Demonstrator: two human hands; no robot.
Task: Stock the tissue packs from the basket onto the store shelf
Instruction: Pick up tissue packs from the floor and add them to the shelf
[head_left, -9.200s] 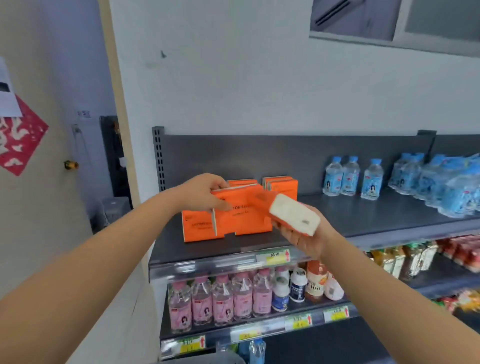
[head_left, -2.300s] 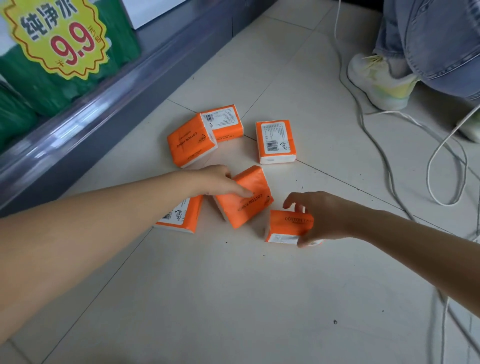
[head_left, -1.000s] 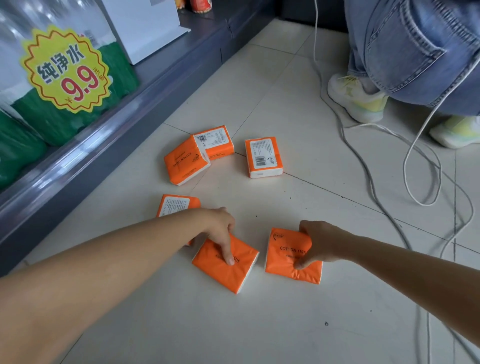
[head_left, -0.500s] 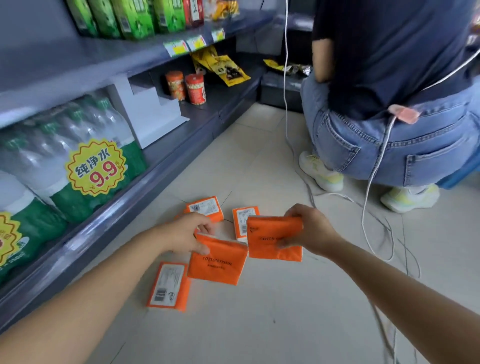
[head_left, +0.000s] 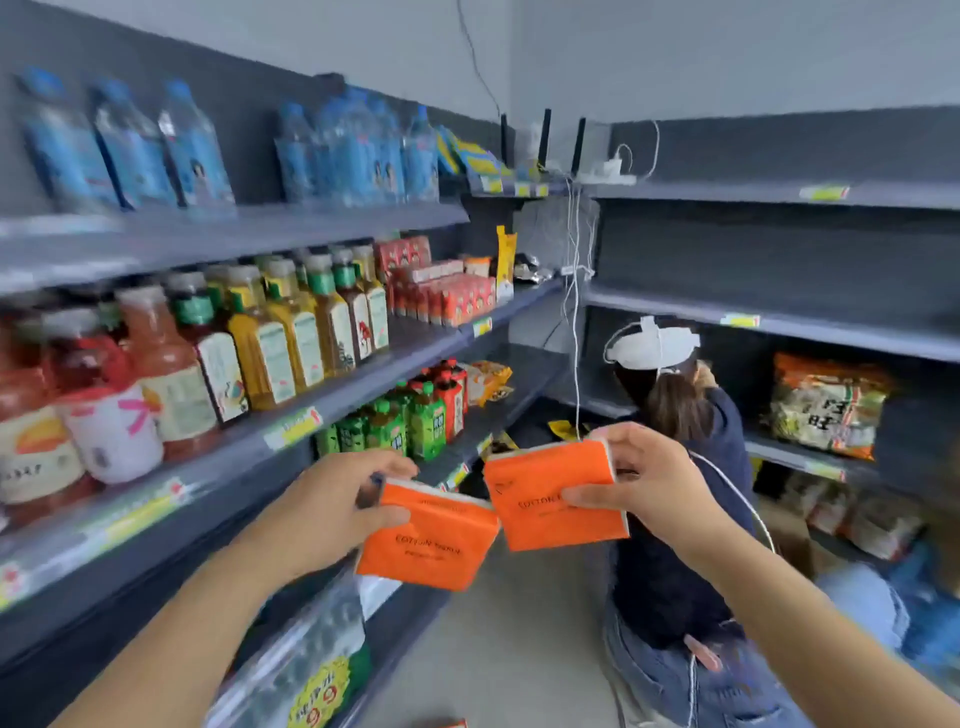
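Person (head_left: 655, 587) crouches beyond the tissue packs (head_left: 426, 543); bottles (head_left: 291, 338), seemingly drinks, left.

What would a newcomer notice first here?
Two orange packs at centre: the left hand grips the left tissue pack, the right hand the right tissue pack. Drink bottles fill the shelves on the left; a crouching person in a white headset is at right.
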